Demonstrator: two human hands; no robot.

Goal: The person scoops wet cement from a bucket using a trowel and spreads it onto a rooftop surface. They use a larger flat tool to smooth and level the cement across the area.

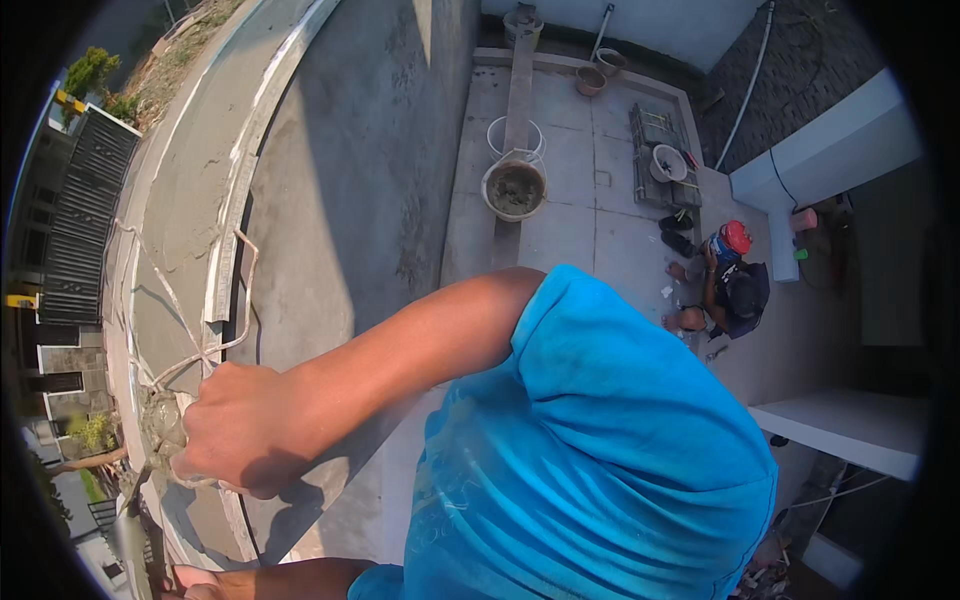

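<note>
My right hand (235,430) is closed in a fist over the wall top, at the inner edge. What it grips is mostly hidden behind the fingers. Beside its knuckles lies a lump of wet grey mortar (162,425). A bent metal rod clamp (250,290) straddles the wall top (185,215) just beyond that hand and crosses a long straight edge strip (238,200). At the lower left my left hand (197,582) shows only in part, fingers curled. Next to it is a blurred, mortar-smeared grey tool (132,540), its kind unclear.
The wall's grey inner face (350,170) drops to a tiled floor (570,170). Down there stand a bucket of mortar (515,190) on a plank and small pots (590,80). A person (735,290) crouches by a red container (736,237). Outside the wall is a dark gate (85,220).
</note>
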